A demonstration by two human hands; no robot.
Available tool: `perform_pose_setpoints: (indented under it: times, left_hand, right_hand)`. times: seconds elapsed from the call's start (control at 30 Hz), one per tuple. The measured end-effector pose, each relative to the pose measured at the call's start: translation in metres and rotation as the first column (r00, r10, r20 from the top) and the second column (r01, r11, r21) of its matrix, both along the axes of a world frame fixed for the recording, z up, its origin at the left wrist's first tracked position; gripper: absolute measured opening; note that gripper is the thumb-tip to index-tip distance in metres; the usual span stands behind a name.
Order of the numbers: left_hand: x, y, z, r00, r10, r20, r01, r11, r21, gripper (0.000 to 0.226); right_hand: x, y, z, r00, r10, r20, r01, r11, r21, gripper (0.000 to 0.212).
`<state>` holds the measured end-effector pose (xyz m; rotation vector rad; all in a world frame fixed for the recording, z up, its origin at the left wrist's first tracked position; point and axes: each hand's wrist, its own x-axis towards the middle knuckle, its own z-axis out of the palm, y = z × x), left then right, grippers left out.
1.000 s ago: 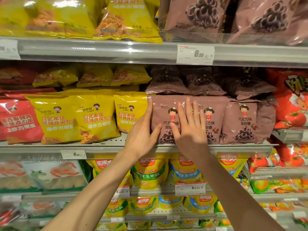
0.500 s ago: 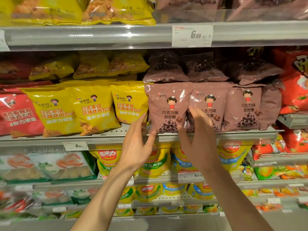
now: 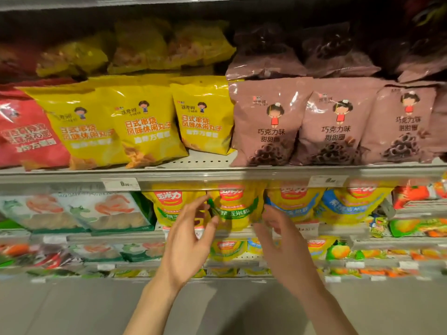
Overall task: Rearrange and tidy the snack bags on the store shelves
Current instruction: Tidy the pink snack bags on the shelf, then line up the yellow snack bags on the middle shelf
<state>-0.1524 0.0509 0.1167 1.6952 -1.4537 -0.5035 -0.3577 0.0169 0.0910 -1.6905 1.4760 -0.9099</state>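
Note:
Three brown chocolate-ring snack bags stand upright along the shelf front; the leftmost brown bag (image 3: 264, 122) sits beside a row of yellow snack bags (image 3: 145, 124). Both my hands hang in the air below that shelf, in front of the yellow corn-snack bags (image 3: 235, 209) one shelf down. My left hand (image 3: 188, 240) has relaxed, slightly spread fingers and holds nothing. My right hand (image 3: 283, 240) is also empty, its fingers loosely bent. Neither hand touches a bag.
A red bag (image 3: 26, 131) stands at the far left of the middle shelf (image 3: 217, 174), whose edge carries price tags. More yellow and brown bags lie stacked behind. White-green bags (image 3: 79, 211) and orange-green packs (image 3: 416, 226) fill the lower shelves. Grey floor lies below.
Both hands have left the leftmost brown bag and dropped below the shelf edge, now empty in front of the lower shelf. The view has tilted downward.

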Motion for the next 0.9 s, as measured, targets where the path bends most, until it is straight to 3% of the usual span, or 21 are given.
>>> perform_pose_setpoints:
  times: [0.17,0.33,0.7,0.8,0.9]
  left_hand:
    - [0.054,0.000,-0.008,0.993,-0.090,-0.071,0.091,0.996,0.015,0.040]
    - [0.124,0.001,-0.002,0.984,-0.110,-0.142,0.114,0.993,0.022,0.038]
    - [0.183,-0.015,0.058,0.989,-0.125,-0.082,0.108,0.976,-0.189,0.039]
    - [0.177,-0.023,0.076,0.996,-0.074,-0.042,0.060,0.961,-0.270,0.041]
    - [0.168,-0.034,0.087,0.999,0.035,0.001,-0.033,0.954,-0.297,0.051]
  right_hand:
    - [0.042,0.011,-0.006,0.990,-0.137,-0.033,0.138,0.990,-0.001,0.034]
    - [0.105,0.025,0.001,0.960,-0.271,0.064,0.274,0.961,-0.045,0.055]
    - [0.183,-0.002,0.060,0.971,-0.238,0.032,0.239,0.945,-0.223,0.033]
    - [0.189,-0.027,0.083,0.979,-0.204,0.012,0.193,0.908,-0.373,0.032]
    - [0.191,-0.054,0.105,0.959,-0.280,-0.036,0.210,0.792,-0.573,0.035]
